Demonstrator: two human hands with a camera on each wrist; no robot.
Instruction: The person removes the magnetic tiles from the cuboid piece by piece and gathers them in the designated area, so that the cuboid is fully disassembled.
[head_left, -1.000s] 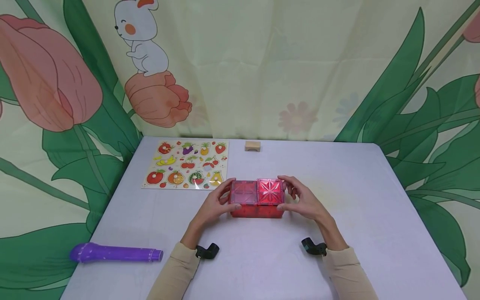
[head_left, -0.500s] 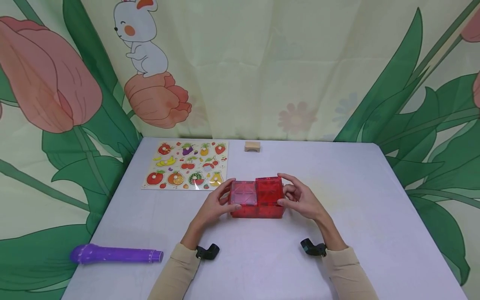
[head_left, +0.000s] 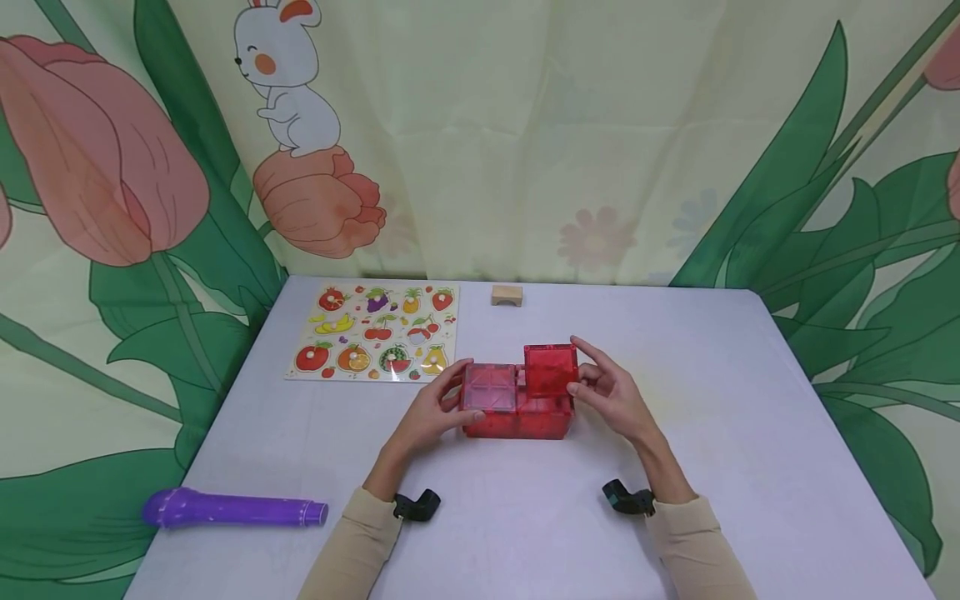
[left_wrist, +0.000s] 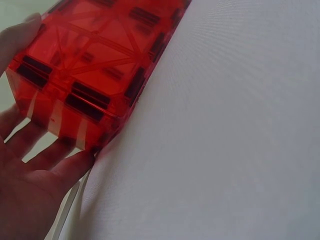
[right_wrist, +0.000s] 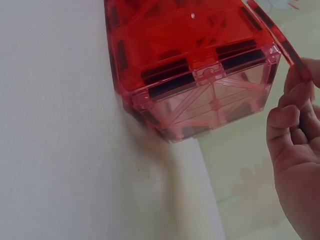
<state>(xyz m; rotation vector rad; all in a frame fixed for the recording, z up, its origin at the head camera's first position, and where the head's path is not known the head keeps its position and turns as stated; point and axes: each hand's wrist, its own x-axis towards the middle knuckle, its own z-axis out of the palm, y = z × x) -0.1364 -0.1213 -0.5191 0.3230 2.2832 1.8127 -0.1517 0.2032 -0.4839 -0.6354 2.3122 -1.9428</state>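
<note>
A translucent red box of magnetic tiles (head_left: 517, 425) stands mid-table, its left top covered by a paler pinkish square (head_left: 490, 387). My left hand (head_left: 426, 421) grips its left end, thumb at the front and fingers behind; the left wrist view has those fingers (left_wrist: 45, 155) showing through the red end wall. Between thumb and fingertips, my right hand (head_left: 611, 398) pinches a red square magnetic tile (head_left: 551, 369), tilted up above the right half of the box. Seen edge-on in the right wrist view, that tile (right_wrist: 275, 35) leans away from the box's top edge.
A fruit picture board (head_left: 375, 333) lies at the back left, beside a small wooden block (head_left: 506, 296) at the rear edge. A purple microphone-shaped toy (head_left: 232, 508) lies at the front left. Behind the table (head_left: 750, 467) hangs a printed curtain (head_left: 480, 142).
My right hand has raised the red tile from lying flat on the box's right half, tilting it and shifting it up and slightly right. The left hand keeps its hold.
</note>
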